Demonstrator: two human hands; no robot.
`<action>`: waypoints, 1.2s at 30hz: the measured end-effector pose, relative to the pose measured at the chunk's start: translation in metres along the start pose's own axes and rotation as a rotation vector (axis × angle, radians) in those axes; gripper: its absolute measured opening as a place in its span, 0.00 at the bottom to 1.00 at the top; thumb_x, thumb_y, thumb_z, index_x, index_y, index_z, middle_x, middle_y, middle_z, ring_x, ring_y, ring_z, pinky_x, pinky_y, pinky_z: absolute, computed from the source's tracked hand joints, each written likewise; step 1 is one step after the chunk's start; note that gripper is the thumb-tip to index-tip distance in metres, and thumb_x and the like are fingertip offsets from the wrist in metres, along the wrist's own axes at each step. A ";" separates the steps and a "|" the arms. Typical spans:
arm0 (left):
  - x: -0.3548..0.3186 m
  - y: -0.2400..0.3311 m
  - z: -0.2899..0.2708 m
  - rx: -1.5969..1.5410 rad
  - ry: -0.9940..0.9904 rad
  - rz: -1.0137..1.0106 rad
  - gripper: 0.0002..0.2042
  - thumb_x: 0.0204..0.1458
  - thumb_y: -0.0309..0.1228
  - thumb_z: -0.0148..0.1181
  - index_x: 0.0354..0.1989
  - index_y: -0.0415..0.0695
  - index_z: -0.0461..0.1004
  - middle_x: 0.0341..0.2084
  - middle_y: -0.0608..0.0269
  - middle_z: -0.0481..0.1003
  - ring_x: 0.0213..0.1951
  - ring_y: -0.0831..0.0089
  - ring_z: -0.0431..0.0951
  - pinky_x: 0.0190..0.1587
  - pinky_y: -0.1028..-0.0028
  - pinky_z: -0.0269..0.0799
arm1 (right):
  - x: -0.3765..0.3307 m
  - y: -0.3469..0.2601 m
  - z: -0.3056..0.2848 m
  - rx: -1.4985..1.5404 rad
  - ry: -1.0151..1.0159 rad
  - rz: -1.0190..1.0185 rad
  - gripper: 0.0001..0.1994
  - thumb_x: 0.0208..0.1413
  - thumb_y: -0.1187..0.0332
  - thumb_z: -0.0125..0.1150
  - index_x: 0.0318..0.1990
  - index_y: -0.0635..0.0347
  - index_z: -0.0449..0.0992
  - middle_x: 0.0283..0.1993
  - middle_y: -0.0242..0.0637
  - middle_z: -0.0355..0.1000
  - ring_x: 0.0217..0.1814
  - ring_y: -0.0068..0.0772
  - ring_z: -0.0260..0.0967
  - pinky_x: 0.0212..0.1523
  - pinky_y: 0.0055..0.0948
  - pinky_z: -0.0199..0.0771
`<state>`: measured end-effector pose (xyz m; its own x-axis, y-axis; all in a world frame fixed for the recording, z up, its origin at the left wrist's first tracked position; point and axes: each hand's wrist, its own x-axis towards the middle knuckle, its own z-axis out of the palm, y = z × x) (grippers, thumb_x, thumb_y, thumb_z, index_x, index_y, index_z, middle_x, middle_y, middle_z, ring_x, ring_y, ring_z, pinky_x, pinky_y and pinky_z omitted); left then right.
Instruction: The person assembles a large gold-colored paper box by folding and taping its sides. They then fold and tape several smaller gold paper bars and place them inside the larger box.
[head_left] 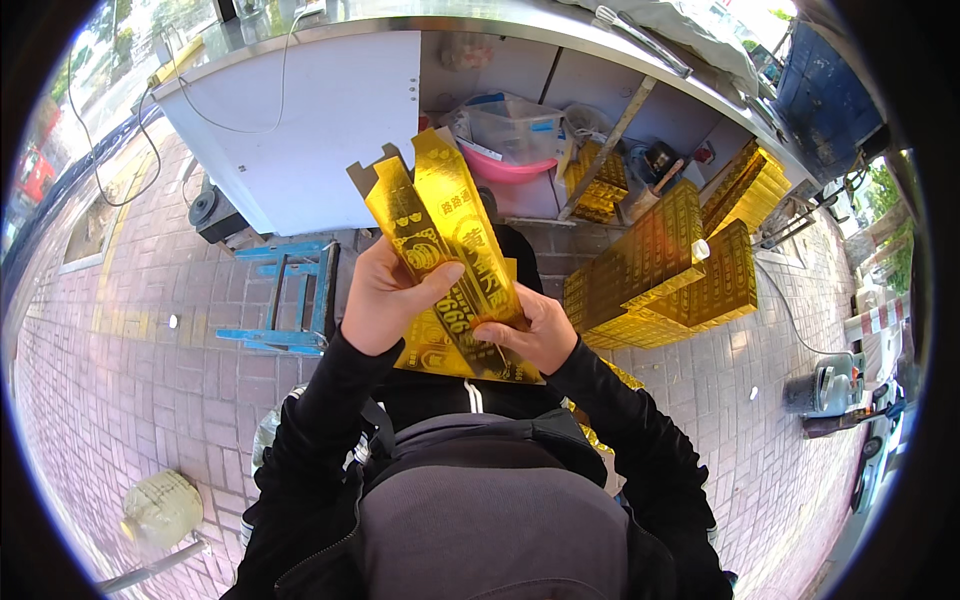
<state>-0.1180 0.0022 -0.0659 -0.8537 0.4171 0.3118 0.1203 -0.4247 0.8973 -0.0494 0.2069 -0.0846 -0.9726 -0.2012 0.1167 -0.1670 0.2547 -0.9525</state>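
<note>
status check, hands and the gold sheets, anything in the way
Left hand and right hand both gripping the gold foil sheets, held up at chest height. Stacked gold blocks off to the right, well apart. Nothing blocking.

Both hands raised together in front of the chest, fingers closed.

The left hand (385, 295) sits a little higher, its back turned to the camera, thumb pressed forward across the front and fingers curled round behind in a firm pinch. The right hand (535, 330) lies just below and to the right, near the left one, palm turned inward, fingers bent and gripping from the side. Both forearms, in black long sleeves, rise from the lower edge and converge, elbows spread wide, wrists slightly bent inward.
</note>
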 end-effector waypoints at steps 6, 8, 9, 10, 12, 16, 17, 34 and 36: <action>-0.019 -0.009 0.016 0.693 0.104 0.102 0.30 0.48 0.31 0.75 0.57 0.35 0.67 0.44 0.53 0.78 0.47 0.68 0.81 0.48 0.70 0.77 | 0.001 -0.056 -0.022 -0.648 0.370 -0.585 0.30 0.51 0.63 0.72 0.60 0.62 0.69 0.60 0.44 0.69 0.53 0.46 0.72 0.52 0.37 0.74; -0.033 -0.015 0.021 0.916 0.079 0.199 0.31 0.47 0.33 0.75 0.58 0.36 0.67 0.44 0.51 0.76 0.47 0.64 0.80 0.48 0.69 0.76 | 0.000 -0.070 -0.018 -0.808 0.307 -0.725 0.25 0.49 0.67 0.70 0.55 0.62 0.72 0.57 0.42 0.70 0.50 0.43 0.72 0.49 0.34 0.75; -0.041 -0.019 0.024 1.037 0.065 0.258 0.37 0.47 0.35 0.76 0.63 0.36 0.62 0.49 0.47 0.74 0.50 0.58 0.79 0.51 0.69 0.75 | 0.001 -0.074 -0.015 -0.916 0.224 -0.723 0.22 0.48 0.70 0.69 0.52 0.62 0.74 0.56 0.41 0.70 0.49 0.42 0.72 0.48 0.33 0.75; -0.046 -0.023 0.024 0.991 0.061 0.238 0.39 0.47 0.35 0.76 0.65 0.36 0.60 0.50 0.46 0.74 0.51 0.58 0.78 0.52 0.69 0.75 | 0.001 -0.075 -0.012 -0.895 0.232 -0.758 0.20 0.47 0.71 0.68 0.50 0.62 0.74 0.54 0.40 0.70 0.48 0.40 0.72 0.47 0.31 0.76; -0.054 -0.030 0.022 0.899 0.064 0.200 0.43 0.47 0.35 0.75 0.68 0.37 0.55 0.53 0.45 0.72 0.52 0.57 0.78 0.53 0.69 0.74 | 0.001 -0.073 -0.005 -0.907 0.161 -0.729 0.17 0.45 0.74 0.65 0.45 0.62 0.75 0.51 0.38 0.71 0.46 0.38 0.72 0.45 0.29 0.76; -0.059 -0.035 0.010 0.896 0.025 0.395 0.47 0.48 0.27 0.73 0.72 0.38 0.45 0.64 0.40 0.63 0.62 0.49 0.69 0.60 0.63 0.69 | -0.003 -0.060 0.001 -0.856 0.127 -0.747 0.15 0.46 0.74 0.64 0.43 0.63 0.74 0.43 0.38 0.72 0.45 0.39 0.73 0.44 0.32 0.77; -0.059 -0.035 0.009 0.825 0.005 0.431 0.45 0.48 0.23 0.72 0.72 0.38 0.47 0.66 0.39 0.60 0.65 0.46 0.65 0.62 0.60 0.67 | -0.005 -0.058 0.001 -0.857 0.113 -0.723 0.14 0.46 0.74 0.64 0.43 0.63 0.74 0.43 0.38 0.72 0.45 0.39 0.73 0.43 0.32 0.77; -0.064 -0.006 0.019 0.736 -0.014 0.326 0.19 0.48 0.22 0.70 0.50 0.40 0.74 0.59 0.46 0.70 0.59 0.50 0.74 0.59 0.64 0.72 | -0.026 -0.044 0.010 -0.735 0.170 -0.641 0.13 0.48 0.78 0.71 0.43 0.63 0.81 0.59 0.45 0.67 0.45 0.42 0.75 0.43 0.32 0.78; -0.062 -0.006 0.021 0.720 -0.019 0.382 0.17 0.48 0.20 0.69 0.47 0.40 0.75 0.58 0.46 0.72 0.60 0.51 0.74 0.60 0.63 0.71 | -0.027 -0.048 0.007 -0.729 0.154 -0.602 0.11 0.50 0.79 0.68 0.43 0.64 0.80 0.58 0.45 0.67 0.45 0.40 0.75 0.43 0.30 0.78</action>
<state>-0.0549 -0.0045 -0.0843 -0.6800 0.3639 0.6366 0.7031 0.0771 0.7069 -0.0135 0.1933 -0.0436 -0.6929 -0.3773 0.6144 -0.6549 0.6858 -0.3175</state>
